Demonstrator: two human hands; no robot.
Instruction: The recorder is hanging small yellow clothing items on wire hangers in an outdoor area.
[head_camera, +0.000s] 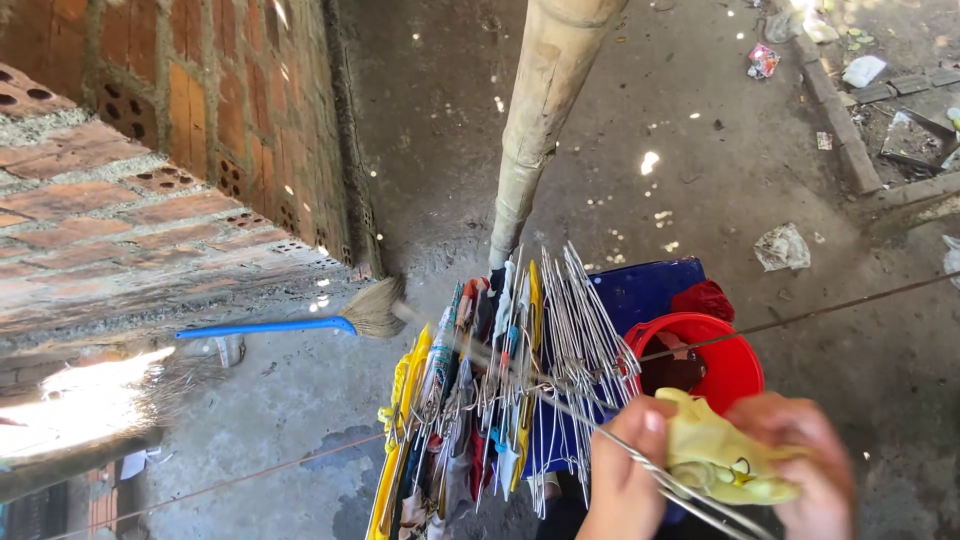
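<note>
Bare concrete floor (640, 140) runs under everything, with a brick wall (150, 150) on the left and scraps of litter (782, 247) scattered toward the curb on the right. At the bottom of the view, the left hand (622, 478) is closed around a wire hanger (690, 490), its fingers wrapped so the thin metal passes through the fist; that grip seems meant to steady the wire while cloth is worked onto it. The right hand (812, 470) pinches a pale yellow garment (722, 462), bunched and crumpled between the two hands, and the cloth lies right against the hanger, touching both hands. Its motion blur makes the exact finger positions hard to read. Just beyond the hands, a red bucket (728, 362) stands on the floor with something dark inside, placed close, probably so items are within reach. Beside it a blue basin (650, 285) sits partly hidden, with a red cloth (704, 298) at its edge. To the left of the bucket, a dense row of hangers (560, 330) with small colourful clothes (455, 400) hangs packed together on a line (820, 310) that crosses the view, so the finished pieces gather at one end. A bamboo pole (540, 110) rises behind them. Farther left, a broom (300, 325) with a blue handle lies by the wall, well apart from the hands.
</note>
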